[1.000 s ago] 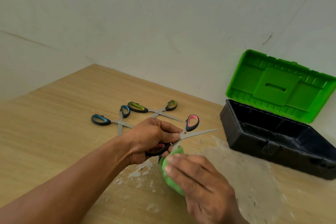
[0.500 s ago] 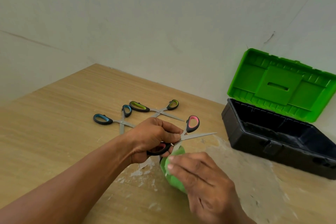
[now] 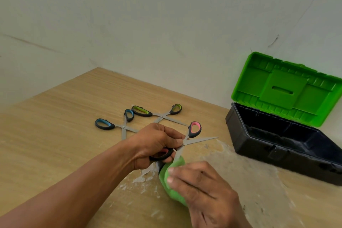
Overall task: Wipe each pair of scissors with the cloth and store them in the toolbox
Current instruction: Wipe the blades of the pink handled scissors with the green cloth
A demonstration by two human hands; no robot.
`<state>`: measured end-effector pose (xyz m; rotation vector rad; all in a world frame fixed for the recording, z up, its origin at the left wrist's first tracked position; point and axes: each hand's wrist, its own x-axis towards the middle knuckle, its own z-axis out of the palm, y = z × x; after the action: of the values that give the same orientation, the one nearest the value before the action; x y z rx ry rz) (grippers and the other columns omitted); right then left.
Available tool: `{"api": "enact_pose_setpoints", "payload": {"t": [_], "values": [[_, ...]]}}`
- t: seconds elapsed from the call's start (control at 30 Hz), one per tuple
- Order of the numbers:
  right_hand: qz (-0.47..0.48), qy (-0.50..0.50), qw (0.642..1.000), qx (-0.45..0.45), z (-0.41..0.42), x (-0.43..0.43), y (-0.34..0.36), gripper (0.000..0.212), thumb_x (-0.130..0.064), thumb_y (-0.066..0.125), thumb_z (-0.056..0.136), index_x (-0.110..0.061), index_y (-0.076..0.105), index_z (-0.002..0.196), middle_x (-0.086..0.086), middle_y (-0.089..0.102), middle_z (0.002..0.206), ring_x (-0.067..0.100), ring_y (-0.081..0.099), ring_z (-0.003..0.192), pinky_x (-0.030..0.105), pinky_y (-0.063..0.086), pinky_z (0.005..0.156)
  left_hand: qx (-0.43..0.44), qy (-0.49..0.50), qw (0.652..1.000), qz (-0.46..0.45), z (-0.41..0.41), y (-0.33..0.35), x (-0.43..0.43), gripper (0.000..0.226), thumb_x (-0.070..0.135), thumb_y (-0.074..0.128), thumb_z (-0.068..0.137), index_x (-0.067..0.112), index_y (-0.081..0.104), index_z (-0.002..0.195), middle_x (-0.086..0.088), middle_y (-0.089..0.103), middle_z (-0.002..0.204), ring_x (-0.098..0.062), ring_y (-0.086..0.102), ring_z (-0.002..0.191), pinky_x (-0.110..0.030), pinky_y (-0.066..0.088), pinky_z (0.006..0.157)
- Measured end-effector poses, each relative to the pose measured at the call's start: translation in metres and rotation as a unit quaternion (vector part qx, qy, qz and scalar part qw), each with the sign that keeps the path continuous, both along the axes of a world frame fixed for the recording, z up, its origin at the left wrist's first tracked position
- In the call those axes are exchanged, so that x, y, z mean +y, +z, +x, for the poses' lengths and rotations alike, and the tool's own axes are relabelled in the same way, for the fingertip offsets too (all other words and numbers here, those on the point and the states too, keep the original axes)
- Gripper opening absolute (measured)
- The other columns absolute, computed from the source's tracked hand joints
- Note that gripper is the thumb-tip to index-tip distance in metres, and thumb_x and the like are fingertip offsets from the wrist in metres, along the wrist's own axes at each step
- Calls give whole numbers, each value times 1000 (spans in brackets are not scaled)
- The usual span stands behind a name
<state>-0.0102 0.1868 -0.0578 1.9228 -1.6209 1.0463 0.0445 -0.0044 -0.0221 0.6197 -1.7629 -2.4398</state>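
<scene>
My left hand (image 3: 157, 144) grips the pink-handled scissors (image 3: 195, 129) by the lower handle, blades spread open. One blade points right toward the toolbox; the other angles down into the green cloth (image 3: 173, 181). My right hand (image 3: 203, 189) holds that cloth bunched around the lower blade, whose tip is hidden. The black toolbox (image 3: 277, 152) with its green lid raised stands open at the right, and its visible interior looks bare. Blue-handled scissors (image 3: 114, 125) and green-handled scissors (image 3: 157, 113) lie open on the wooden table (image 3: 55, 126) behind my left hand.
White walls close off the table at the back and left. A pale, scuffed patch (image 3: 259, 190) covers the table in front of the toolbox, with white flecks under my hands.
The cloth in my right hand has slid a little down and toward me along the lower blade. The left hand and scissors stay almost where they were.
</scene>
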Motion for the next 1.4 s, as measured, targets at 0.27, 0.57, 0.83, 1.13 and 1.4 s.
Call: {"api": "enact_pose_setpoints", "payload": {"t": [0.27,0.57,0.83,1.13,1.4], "values": [[18,-23,999,16,-4,1,-3,24,-11,70,96,-7,75,119,-1,70,126,14,63,112,23,55,87,2,0,999,-33,4,3,3,12,-5,66,88,2,72,95,-14,63,69,-18,57,50,-24,47,44],[33,-86,995,47,-13,-1,-1,26,-14,55,105,-3,75,117,4,71,123,21,63,108,29,54,87,4,38,988,-148,4,7,12,12,4,71,87,14,76,91,-4,71,71,-7,60,50,-18,47,45],[7,-146,987,61,-17,-4,4,27,-10,57,101,2,75,116,10,72,118,26,66,110,32,56,91,15,68,978,-194,2,7,19,13,7,68,91,11,76,101,-10,72,83,-11,61,50,-20,50,48],[50,-106,992,50,-13,-8,-5,27,-13,54,103,-2,76,114,6,73,116,23,65,109,33,57,87,28,131,974,-185,-2,2,18,16,5,67,92,10,73,106,-5,66,70,-10,58,45,-21,51,49],[84,-61,993,49,-16,-4,-10,30,7,70,88,-8,75,114,-1,71,120,18,63,111,30,56,85,33,158,977,-142,-3,0,12,12,4,63,94,9,70,102,-9,60,68,-13,57,48,-24,53,48]]}}
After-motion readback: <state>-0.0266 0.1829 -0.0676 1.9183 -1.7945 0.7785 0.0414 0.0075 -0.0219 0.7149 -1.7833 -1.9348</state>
